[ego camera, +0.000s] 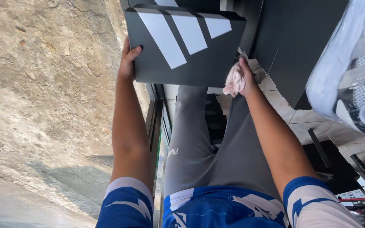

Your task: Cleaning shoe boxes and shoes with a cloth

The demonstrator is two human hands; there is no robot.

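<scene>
A black shoe box with three white slanted stripes on its lid is held out in front of me. My left hand grips its left edge, thumb on top. My right hand is at the box's right edge and is closed on a crumpled pale pink cloth, which touches the box's corner. Below the box I see my grey trousers and blue and white shirt.
A rough concrete pavement fills the left. A dark door frame runs along it. Beige floor tiles lie to the right, with a dark cabinet above them and a plastic-wrapped white shoe at the right edge.
</scene>
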